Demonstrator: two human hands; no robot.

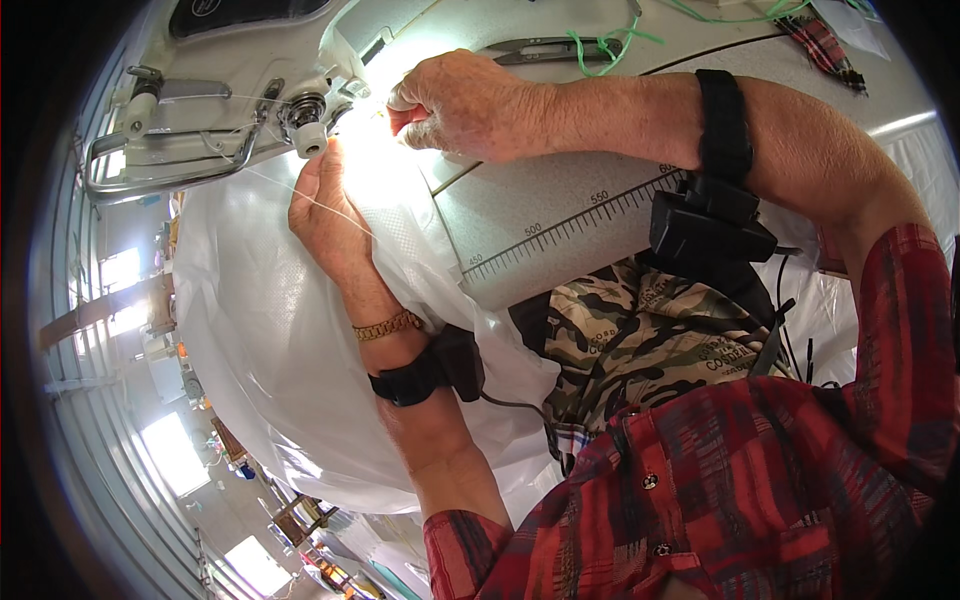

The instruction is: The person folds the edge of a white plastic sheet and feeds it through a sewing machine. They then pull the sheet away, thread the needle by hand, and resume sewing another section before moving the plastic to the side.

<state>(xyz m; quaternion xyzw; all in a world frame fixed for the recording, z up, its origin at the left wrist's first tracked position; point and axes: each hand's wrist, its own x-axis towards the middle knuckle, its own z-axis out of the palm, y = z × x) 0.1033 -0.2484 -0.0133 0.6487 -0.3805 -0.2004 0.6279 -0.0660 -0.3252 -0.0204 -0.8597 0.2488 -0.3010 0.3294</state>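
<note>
Hands near each other, apart. Right hand [465, 105]: fingertips drawn together beside the lamp glare; cannot tell what, if anything, they pinch. Left hand [335, 215]: fingers raised just below the sewing machine's knob [312, 140], over the white sheet [240, 290]; grip unclear. Glare hides the needle area. Loose thread [320, 203] crosses the left hand. Sewing machine [225, 65] at upper left, its metal bar [160, 188] jutting over the sheet. Beyond the right hand: snips [535, 48], green string [612, 50], plaid scrap [820, 50].

Red-and-black plaid shirt [740, 470]; camouflage cloth [640, 335] in green, tan and black; white sheeting [260, 320], finely dotted, it seems, through the glare; off-white sewing machine [240, 58]; gold bracelet [388, 326]; black wrist straps [724, 125]; black-marked grey worktop [535, 195].
</note>
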